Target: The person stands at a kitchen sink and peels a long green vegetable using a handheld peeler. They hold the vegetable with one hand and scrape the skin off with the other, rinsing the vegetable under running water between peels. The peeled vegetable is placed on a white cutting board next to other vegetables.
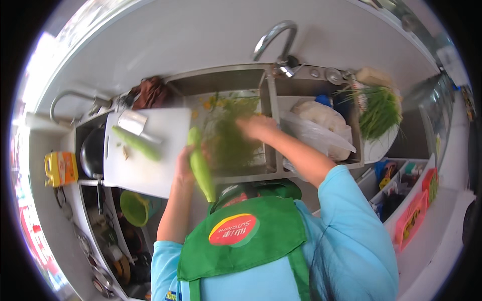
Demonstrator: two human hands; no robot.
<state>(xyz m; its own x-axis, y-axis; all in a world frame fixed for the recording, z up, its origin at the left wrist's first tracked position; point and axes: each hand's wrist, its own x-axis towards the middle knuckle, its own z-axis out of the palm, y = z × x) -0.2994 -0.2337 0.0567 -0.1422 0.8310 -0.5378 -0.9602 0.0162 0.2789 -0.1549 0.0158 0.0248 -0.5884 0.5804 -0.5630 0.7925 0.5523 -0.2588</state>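
My left hand (184, 163) grips a long pale-green gourd-like vegetable (202, 167), held upright at the right edge of the white cutting board (158, 177). My right hand (258, 127) is over the left basin of the steel sink (214, 81), its fingers blurred by motion. Below it, a blurred mass of leafy greens and yellow bits (233, 139) fills much of the basin. Whether the right fingers grasp anything is unclear. On the board lie a second pale-green vegetable (137, 144), a cleaver (132, 122) with a metal handle, and small scraps (125, 152).
A chrome faucet (280, 35) arches behind the sink. The right basin holds a plastic bag (316, 131) and a pale bulky item. Long green stalks (380, 113) rest on a white tray beyond. A black wok (92, 152) and yellow jug (61, 169) stand left; a green bucket (134, 209) sits below.
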